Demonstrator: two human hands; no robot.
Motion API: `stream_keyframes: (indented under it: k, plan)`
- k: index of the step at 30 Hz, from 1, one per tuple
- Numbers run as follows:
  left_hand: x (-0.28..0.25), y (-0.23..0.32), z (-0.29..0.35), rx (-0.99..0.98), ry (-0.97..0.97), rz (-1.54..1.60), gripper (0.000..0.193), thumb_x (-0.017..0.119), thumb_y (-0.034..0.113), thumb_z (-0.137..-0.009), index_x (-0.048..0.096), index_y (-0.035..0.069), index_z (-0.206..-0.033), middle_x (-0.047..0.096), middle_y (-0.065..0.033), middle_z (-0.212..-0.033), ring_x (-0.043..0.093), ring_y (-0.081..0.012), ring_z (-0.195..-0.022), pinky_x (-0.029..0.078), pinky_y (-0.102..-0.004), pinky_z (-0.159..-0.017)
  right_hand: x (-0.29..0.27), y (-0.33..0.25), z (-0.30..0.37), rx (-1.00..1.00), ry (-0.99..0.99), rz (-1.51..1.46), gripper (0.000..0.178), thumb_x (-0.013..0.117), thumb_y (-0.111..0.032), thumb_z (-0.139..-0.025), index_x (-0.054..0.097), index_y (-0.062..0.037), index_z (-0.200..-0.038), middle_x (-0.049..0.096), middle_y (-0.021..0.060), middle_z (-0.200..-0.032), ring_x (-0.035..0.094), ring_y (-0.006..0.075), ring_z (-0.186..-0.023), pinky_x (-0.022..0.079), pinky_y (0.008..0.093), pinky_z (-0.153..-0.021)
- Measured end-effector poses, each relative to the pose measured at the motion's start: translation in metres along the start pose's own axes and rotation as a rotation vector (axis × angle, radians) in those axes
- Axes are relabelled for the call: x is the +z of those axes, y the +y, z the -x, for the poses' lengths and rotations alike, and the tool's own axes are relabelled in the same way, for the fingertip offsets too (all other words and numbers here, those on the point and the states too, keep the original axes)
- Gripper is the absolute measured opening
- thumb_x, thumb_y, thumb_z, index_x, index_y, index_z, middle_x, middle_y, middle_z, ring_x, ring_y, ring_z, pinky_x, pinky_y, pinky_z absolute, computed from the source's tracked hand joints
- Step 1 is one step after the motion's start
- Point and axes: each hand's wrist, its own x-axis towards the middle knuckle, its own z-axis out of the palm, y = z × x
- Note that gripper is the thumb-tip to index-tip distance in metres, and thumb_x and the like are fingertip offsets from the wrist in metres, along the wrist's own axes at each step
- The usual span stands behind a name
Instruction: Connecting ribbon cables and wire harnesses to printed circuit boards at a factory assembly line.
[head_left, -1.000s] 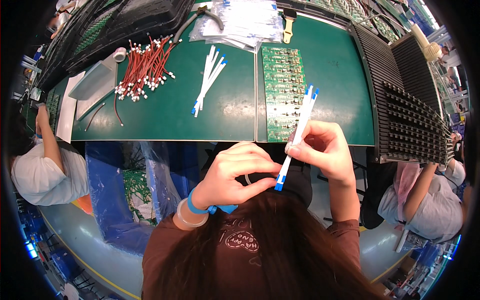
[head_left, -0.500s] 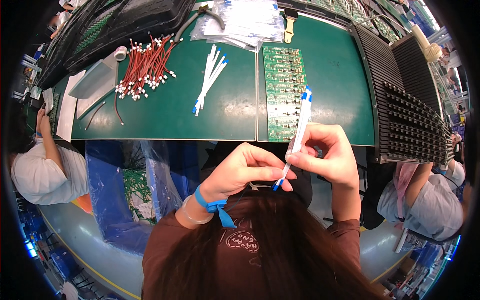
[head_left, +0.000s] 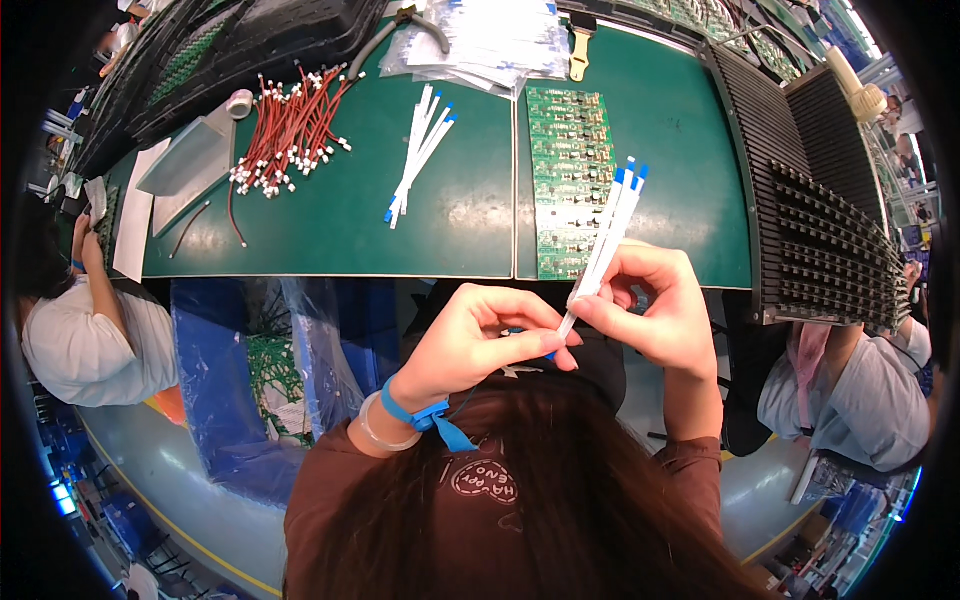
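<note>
A few white flat ribbon cables with blue ends stand tilted between my hands, their upper ends fanned apart. My right hand pinches them around the middle, thumb against fingers. At their lower blue end, the thumb and fingers of my left hand are closed on the strips; the fingers partly cover that end. Just beyond the right hand lies a panel of green circuit boards, partly hidden by the cables. More white ribbon cables lie in a loose, crossed bunch on the green table, left of the panel.
Red cables with white connectors are heaped at the left, by a clear plastic tray. Pliers and plastic bags lie at the back. A black slotted rack stands right. A blue lined bin sits below the table's edge.
The upper ends of the held cables have spread apart and shifted slightly right. My left fingers have moved further over the lower blue end, covering more of it.
</note>
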Motion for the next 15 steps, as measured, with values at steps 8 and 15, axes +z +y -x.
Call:
stream_keyframes:
  k: [8,15]
  plan:
    - [-0.0065,0.0000,-0.0009,-0.101,-0.034,0.094,0.011,0.060,0.001,-0.078,0.060,-0.006,-0.087,0.064,-0.0119,-0.083,0.062,-0.0151,-0.077,0.049,-0.0244,-0.072,-0.0017,0.0051,-0.0020,-0.009,-0.012,-0.067,0.008,0.066,-0.004,-0.072,0.059,-0.0009,-0.071,0.045,-0.0060,-0.062,0.034,-0.0003,-0.054,0.025,0.0171,-0.046]
    - [-0.0064,-0.0022,0.0023,0.197,-0.184,-0.146,0.025,0.068,-0.003,-0.068,0.061,-0.004,-0.092,0.064,-0.0115,-0.086,0.061,-0.0169,-0.085,0.047,-0.0287,-0.078,-0.0039,0.0088,-0.0042,0.039,-0.045,-0.218,0.009,0.066,-0.004,-0.073,0.058,0.0006,-0.071,0.043,-0.0083,-0.061,0.033,-0.0014,-0.055,0.025,0.0171,-0.047]
